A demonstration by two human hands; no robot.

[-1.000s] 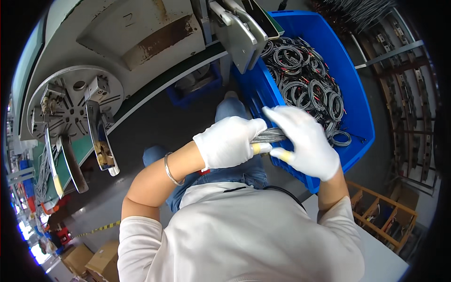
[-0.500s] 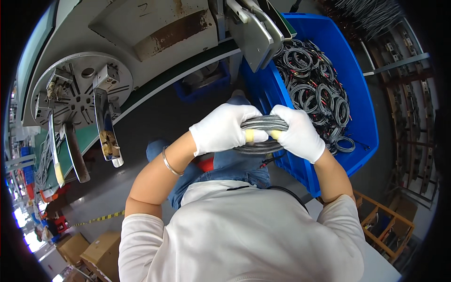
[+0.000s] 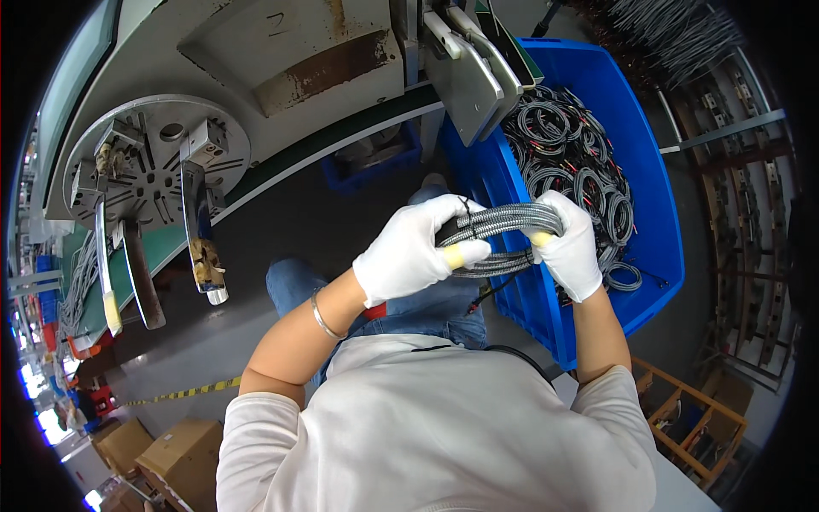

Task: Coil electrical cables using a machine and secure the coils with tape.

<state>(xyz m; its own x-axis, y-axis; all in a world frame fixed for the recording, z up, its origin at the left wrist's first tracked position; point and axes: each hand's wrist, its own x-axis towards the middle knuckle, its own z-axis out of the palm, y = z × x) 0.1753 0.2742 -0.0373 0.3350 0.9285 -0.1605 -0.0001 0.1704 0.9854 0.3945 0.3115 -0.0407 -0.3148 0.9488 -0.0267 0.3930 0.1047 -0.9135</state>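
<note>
The hands have been moved farther apart than half a second ago, when they nearly met: the right hand (image 3: 570, 252) has been shifted to the coil's right end, and more of the coil of grey cable (image 3: 508, 220) has been exposed. A dark tie (image 3: 467, 220) is now shown near the left hand (image 3: 408, 247), so the strands can be judged bound there. The coil is held above the lap, beside the blue bin (image 3: 650, 200), with the fingers of both hands clamped on its opposite ends. The cable is sheathed in a glossy, braided-looking grey, bent into an oval loop. White fabric gloves are worn (each marked pale yellow at a digit). Similar coils (image 3: 589, 188) are heaped inside the smooth plastic bin.
</note>
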